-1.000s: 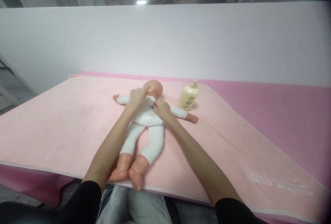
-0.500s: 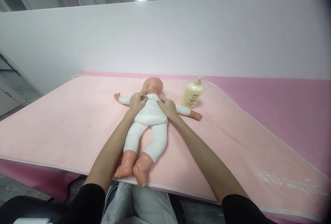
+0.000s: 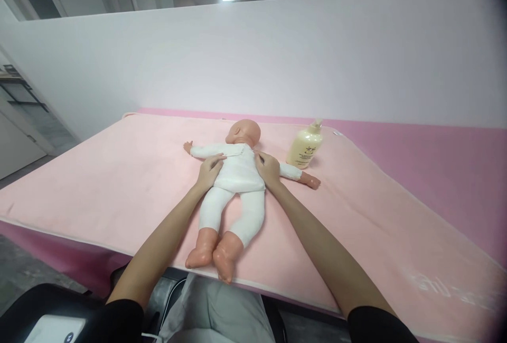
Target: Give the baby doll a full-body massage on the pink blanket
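Observation:
A bald baby doll point(image 3: 240, 174) in white cloth lies stretched out with its feet toward me and its arms spread. Along the left side of its torso rests my left hand point(image 3: 211, 170), fingers extended onto the cloth. Opposite it, my right hand point(image 3: 268, 167) touches the right side of the torso below the shoulder, its fingers partly bent and partly hidden. Neither hand lifts the doll. Beyond the doll's right-hand arm stands a pale yellow pump bottle point(image 3: 304, 146), upright and apart from my hands.
Under the doll a light pink towel point(image 3: 142, 184) covers much of the darker pink tabletop point(image 3: 447, 174). A white partition point(image 3: 253, 57) rises behind the table. At lower left a white device point(image 3: 55, 329) lies on a black chair point(image 3: 35, 306).
Both hands have slid from the doll's upper torso outward and a little down to its sides. The doll keeps its pose, while the whole view has shifted slightly.

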Demonstrator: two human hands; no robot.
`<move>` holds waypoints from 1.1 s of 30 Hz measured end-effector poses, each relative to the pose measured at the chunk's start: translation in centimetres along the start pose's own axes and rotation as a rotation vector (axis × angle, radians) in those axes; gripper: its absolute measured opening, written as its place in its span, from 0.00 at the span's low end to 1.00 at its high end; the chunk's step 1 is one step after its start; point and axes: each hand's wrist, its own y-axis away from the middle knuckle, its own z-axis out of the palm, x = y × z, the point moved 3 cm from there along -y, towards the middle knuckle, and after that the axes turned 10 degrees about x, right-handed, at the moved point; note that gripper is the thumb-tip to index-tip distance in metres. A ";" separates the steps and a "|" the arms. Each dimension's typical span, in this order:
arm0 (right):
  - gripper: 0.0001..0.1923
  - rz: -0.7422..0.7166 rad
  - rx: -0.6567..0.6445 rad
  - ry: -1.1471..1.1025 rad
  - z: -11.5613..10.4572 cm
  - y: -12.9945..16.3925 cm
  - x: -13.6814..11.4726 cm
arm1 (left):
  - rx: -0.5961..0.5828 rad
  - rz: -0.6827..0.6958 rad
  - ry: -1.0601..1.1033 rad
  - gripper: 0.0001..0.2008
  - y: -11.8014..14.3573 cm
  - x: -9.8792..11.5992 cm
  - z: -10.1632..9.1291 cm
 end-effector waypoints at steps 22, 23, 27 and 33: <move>0.21 0.024 0.008 0.012 0.2 0.0 0.5 | 0.212 -0.362 0.013 0.27 0.0 -2.1 0.4; 0.21 0.024 0.011 0.010 0.2 0.0 0.5 | 0.203 -0.374 0.046 0.31 0.0 -2.2 0.4; 0.21 0.016 0.012 0.008 0.2 0.0 0.6 | 0.132 -0.395 0.250 0.44 -0.2 -2.1 0.7; 0.21 0.013 0.001 -0.005 0.2 0.1 0.4 | 0.008 -0.382 0.476 0.54 -0.1 -1.3 0.8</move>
